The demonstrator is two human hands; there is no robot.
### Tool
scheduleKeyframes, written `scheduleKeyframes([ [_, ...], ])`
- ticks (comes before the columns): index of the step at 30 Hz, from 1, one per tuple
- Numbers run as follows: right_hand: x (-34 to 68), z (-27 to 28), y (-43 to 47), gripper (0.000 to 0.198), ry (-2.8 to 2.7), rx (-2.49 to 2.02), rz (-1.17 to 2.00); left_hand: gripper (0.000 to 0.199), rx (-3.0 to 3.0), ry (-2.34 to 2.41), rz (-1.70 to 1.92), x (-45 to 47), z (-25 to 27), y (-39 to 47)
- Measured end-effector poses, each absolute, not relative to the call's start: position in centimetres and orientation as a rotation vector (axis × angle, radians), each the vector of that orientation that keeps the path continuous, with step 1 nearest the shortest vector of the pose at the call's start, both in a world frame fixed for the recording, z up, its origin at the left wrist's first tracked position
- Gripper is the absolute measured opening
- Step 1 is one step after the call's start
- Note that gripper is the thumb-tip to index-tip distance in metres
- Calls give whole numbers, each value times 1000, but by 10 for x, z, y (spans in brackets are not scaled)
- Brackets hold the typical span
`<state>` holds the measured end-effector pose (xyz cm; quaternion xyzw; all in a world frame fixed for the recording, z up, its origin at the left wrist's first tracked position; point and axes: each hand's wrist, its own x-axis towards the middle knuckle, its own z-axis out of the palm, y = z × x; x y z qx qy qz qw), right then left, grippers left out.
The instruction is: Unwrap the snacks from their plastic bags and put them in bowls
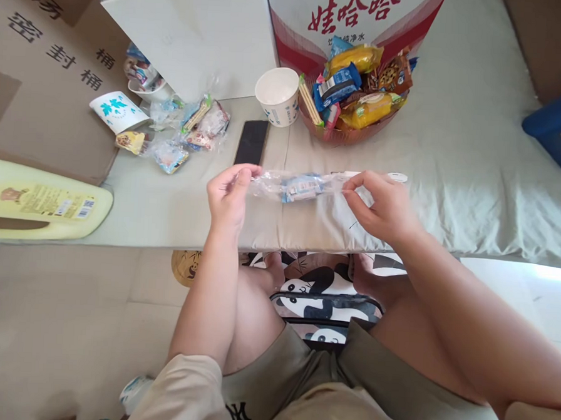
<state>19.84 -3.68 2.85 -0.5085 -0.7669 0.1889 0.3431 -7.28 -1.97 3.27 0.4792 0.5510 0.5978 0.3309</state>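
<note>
1. Clear bag (265, 185): located above the front part of the desk (455, 188), drawn out lengthwise between the two hands; a blue-and-white packet (303, 187) sits at its middle, apparently inside
2. Left hand (229, 195): thumb and fingers pinch one end of the bag. Right hand (382, 203): fingertips pinch the other end. Neither hand appears to grip the packet itself
3. Tearing risk: the film looks thin, so an uneven or hard pull could split it and let the packet drop
4. Slipping risk: the plastic is shiny and probably slick; if one pinch gave way, the bag could swing from the other hand and spill
5. Phone (252, 143): lies flat just beyond the left hand, where a falling packet or a careless knuckle could strike it
6. White cup (277, 97): upright near the phone and, judged light, liable to tip if an elbow or sleeve caught it
7. Bowl (343, 137): heaped with snacks (373, 111) up to and over the rim; a bump could send some sliding off
8. Bagged snacks (208, 126): loosely scattered left of the phone, beside a tipped cup (119, 112); loose film there could snag or be mixed up with the held bag
</note>
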Motion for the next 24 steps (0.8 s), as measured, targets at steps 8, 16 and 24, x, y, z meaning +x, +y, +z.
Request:
scheduleKeyframes([
  [8,197,24,-47,34,-2479,-1451,783,22,1362,1478,779,-94,31,-44],
  [16,169,8,-38,59,-2325,-1537,320,12,1685,1548,806,-68,12,-18],
  [24,166,10,-30,53,-2100,-1177,852,31,727,1147,1078,-40,39,-20],
])
